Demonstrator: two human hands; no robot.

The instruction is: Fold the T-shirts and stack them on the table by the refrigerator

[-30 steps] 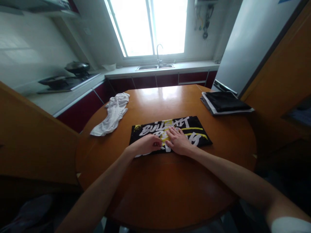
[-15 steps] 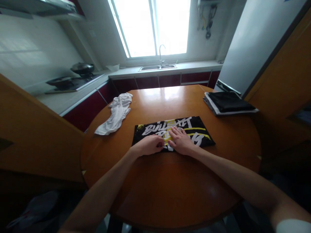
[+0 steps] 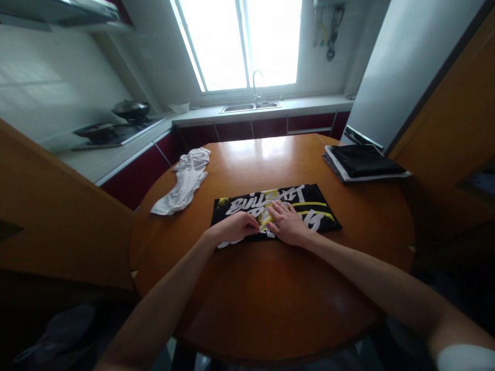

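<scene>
A folded black T-shirt (image 3: 253, 202) with white lettering and yellow streaks lies flat in front of me. Its near left portion is partly covered by my left hand (image 3: 236, 226), whose fingers are closed in a pinch on the cloth near the front edge. My right hand (image 3: 288, 224) rests flat on the print just to the right, fingers stretched out. Both hands are close together, and they hide part of the lettering.
The shirt lies on a round wooden table (image 3: 247, 304). A crumpled white garment (image 3: 185, 180) is at the left, and a stack of folded dark and white clothes (image 3: 365, 162) at the right. Beyond the table are a sink (image 3: 250, 107) and a stove (image 3: 119, 135).
My left hand has shifted slightly up and to the left, its fingers still at the shirt's near edge. My right hand stays in place on the print.
</scene>
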